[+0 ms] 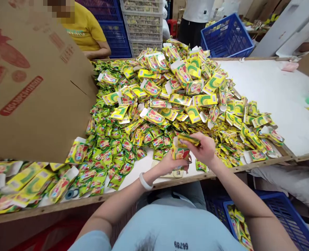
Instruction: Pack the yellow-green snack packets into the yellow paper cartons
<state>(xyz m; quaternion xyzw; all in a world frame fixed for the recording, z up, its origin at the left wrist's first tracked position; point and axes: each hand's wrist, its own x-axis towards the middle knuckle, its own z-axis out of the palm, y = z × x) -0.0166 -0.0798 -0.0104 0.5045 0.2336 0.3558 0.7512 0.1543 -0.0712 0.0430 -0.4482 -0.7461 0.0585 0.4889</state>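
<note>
My left hand (168, 164), with a white band on the wrist, grips a small yellow-green candy box (179, 152) near the table's front edge. The box is upright, with its white flap up at the top. Pinched in my right hand (205, 149) are yellow candy sachets (189, 140), held at the mouth of the box; how many I cannot tell. Green candy sachets (117, 150) lie in a heap to the left of my hands. Beyond them rises a pile of yellow candy boxes (180, 99), many with flaps open.
A large cardboard carton (39, 90) stands on the left of the white table (259, 83). A blue crate (227, 36) is behind the table, and another blue crate (287, 216) holds packets at lower right. A person in a yellow shirt (87, 29) sits across.
</note>
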